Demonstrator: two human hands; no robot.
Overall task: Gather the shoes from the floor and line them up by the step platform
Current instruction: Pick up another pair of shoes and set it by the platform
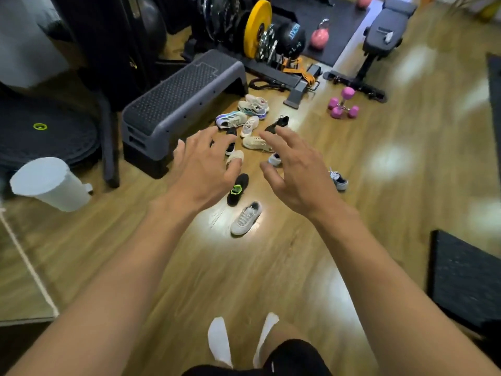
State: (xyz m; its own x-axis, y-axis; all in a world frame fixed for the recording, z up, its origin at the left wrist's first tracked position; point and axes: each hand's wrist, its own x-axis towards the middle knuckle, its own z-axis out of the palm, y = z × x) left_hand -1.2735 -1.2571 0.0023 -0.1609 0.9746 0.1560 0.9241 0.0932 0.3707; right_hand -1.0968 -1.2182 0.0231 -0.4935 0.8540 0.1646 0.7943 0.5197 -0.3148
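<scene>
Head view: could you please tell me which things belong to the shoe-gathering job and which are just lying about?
Belongs to the job: step platform, grey shoe, black-and-green shoe, beige shoe, left hand, right hand.

Just lying about: pink dumbbells, white bin, yellow weight plate, pink kettlebell.

Showed a glossy brown wood-plank floor patched with pale glare. Held a round yellow weight plate on a black metal rack at the back, a grey padded bench right of it.
</scene>
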